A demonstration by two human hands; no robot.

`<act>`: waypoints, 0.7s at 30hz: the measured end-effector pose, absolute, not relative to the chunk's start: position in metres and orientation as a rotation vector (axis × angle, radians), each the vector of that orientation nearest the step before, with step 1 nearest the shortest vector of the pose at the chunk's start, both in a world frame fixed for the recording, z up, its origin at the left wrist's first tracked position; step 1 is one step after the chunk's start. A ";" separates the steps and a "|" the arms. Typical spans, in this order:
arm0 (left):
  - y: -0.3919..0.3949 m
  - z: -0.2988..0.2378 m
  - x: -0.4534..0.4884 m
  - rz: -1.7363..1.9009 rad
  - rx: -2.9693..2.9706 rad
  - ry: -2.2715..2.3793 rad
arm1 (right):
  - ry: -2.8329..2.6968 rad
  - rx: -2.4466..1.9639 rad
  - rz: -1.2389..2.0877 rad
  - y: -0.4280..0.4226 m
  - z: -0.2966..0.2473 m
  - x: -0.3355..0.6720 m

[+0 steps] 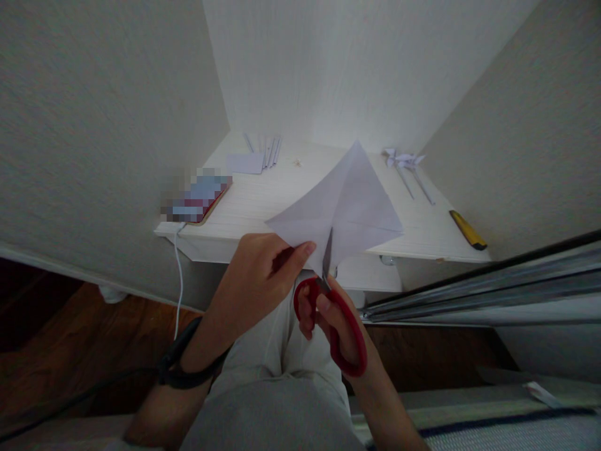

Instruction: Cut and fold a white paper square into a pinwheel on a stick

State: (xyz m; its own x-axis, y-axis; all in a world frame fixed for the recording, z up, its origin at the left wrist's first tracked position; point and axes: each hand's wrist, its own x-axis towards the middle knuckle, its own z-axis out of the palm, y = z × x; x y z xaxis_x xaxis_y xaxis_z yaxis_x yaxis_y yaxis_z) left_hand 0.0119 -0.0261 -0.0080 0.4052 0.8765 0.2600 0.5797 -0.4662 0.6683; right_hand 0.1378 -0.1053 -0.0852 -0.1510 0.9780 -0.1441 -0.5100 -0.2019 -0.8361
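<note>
Two pinwheels [413, 160] lie right of one paper sheet [350, 197] the left hand [260, 269] pinches, the curled right hand [342, 322] gripping one pair of scissors [324, 285].

Location appears to be a home: glossy reddish-brown wood-grain floor [141, 332], white wood-grain desk [253, 203] fitted between 2 pale side walls [117, 113].

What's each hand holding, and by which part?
Left hand: the white paper, by its near-left edge, thumb on top. Right hand: the scissors, by their red handles.
</note>
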 end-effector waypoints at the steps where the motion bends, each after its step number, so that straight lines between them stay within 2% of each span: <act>1: -0.026 -0.008 0.012 0.826 2.181 1.234 | -0.773 -0.860 1.626 -0.106 -0.085 0.138; 21: -0.028 -0.007 0.010 0.805 2.132 1.233 | -0.758 -0.824 1.610 -0.109 -0.077 0.135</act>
